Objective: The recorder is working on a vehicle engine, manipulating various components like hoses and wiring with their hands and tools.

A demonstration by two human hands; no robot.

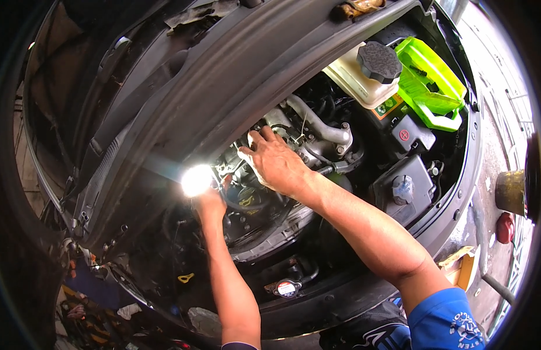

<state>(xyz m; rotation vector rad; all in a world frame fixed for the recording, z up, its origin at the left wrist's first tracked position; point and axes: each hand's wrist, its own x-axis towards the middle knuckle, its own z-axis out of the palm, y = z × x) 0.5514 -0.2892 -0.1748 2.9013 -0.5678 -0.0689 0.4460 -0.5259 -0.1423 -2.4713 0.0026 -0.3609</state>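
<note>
My left hand (209, 204) is closed on a glaring work light (197, 181) held low in the engine bay; the glare hides its shape and some fingers. My right hand (270, 163) is on the upper engine, right of and above the light, fingers bent around something I cannot make out, their tips hidden. Beside it are a curved silver metal pipe (317, 119), a thin pale tie and black hoses (326, 169). A yellow dipstick loop (185, 277) sits lower, left of my left forearm.
A translucent reservoir (355, 79) with black cap, a bright green plastic tray (434, 87), a black-lidded box (399, 198) and a radiator cap (286, 289) surround my arms. A dark body panel (165, 116) overhangs the upper left. A bucket (510, 192) and red object (505, 227) stand outside, right.
</note>
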